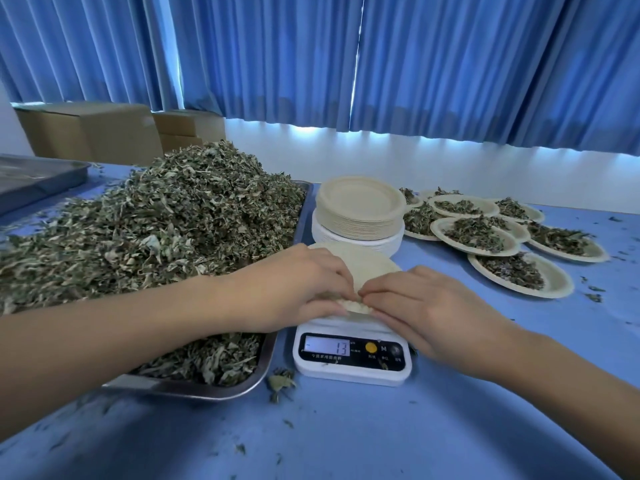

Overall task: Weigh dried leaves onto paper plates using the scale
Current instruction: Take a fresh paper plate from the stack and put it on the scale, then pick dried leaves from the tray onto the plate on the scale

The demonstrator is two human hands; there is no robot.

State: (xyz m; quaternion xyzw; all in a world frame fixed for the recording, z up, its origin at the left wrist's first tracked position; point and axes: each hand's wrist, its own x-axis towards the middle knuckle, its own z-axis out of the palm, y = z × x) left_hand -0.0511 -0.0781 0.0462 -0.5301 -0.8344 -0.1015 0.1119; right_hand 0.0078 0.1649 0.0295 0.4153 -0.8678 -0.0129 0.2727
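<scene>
Blue table: scale centre, long axis left-right, display facing the person, reads 13; paper plate tilted on it, left hand and right hand pinching its near rim.

The scale on the bench bears all the legible marks. Its lit display shows the number 13, with a short dash at the far left of the screen. A letter M stands just right of the yellow button. Small characters run under the display and tiny labels sit under the buttons, all too small to read.
</scene>
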